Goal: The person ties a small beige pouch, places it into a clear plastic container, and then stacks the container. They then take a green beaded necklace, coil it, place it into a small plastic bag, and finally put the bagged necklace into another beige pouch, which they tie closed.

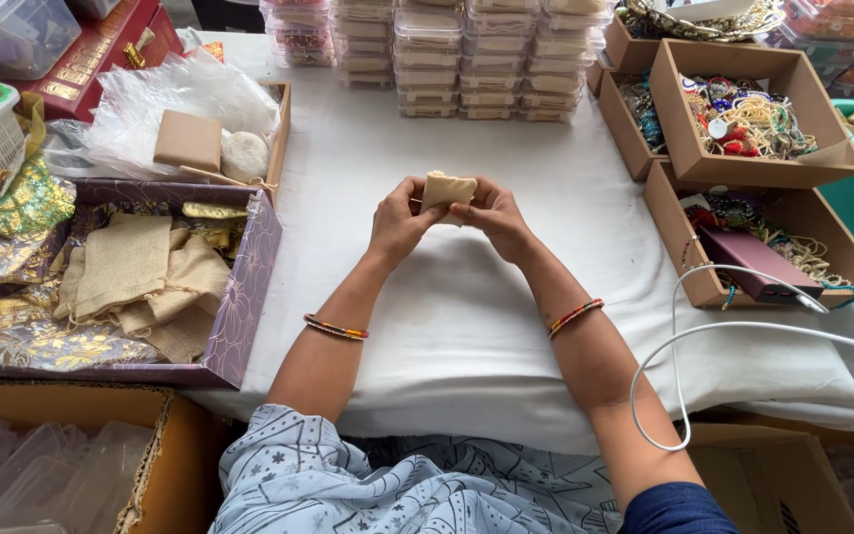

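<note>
Pouch [446, 187], small, beige and soft-looking cloth, squarish with a folded top edge, sits pinched between both hands above the white table cover [467, 316]. Left hand [398, 222] and right hand [494, 218] each close fingers on its lower sides. More beige pouches [140, 282] fill the purple box [249, 287] to the left.

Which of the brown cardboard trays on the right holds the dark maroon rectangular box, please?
The nearest tray: it alone holds the maroon box; the others carry only beads.
</note>
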